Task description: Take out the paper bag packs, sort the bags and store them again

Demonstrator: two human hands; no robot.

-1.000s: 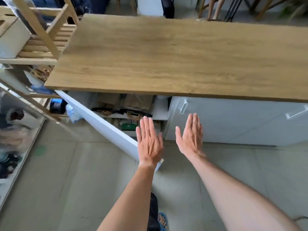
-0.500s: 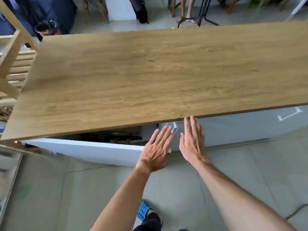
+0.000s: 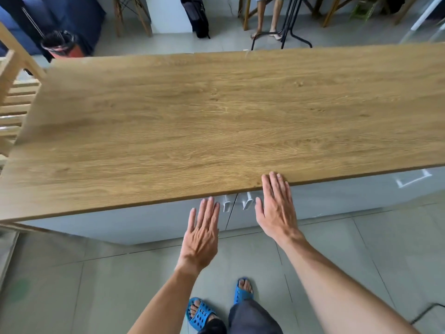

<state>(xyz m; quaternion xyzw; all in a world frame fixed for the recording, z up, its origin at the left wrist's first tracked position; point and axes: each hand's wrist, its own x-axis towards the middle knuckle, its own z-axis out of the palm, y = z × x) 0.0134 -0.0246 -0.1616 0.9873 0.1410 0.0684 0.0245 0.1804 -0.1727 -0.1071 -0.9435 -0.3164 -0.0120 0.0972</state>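
Note:
A white cabinet (image 3: 144, 225) stands under a wide wooden countertop (image 3: 216, 121), and both of its doors are closed. My left hand (image 3: 202, 235) is flat and open in front of the left door, close to its handle (image 3: 226, 204). My right hand (image 3: 277, 208) is open with its fingers spread, the fingertips at the countertop's front edge beside the right door's handle (image 3: 248, 202). Neither hand holds anything. No paper bags are in view; the cabinet's inside is hidden.
A wooden slatted rack (image 3: 14, 100) stands at the left. Behind the counter are a bin with a black liner (image 3: 60, 44), a dark bag (image 3: 195, 15), chair legs and another person's legs (image 3: 267, 18). My feet in blue sandals (image 3: 199, 314) are on the grey tiled floor.
The left cabinet door, open a second ago with bags visible inside, has swung shut under my left hand. My view has risen over the countertop, and my right hand has moved up to its edge.

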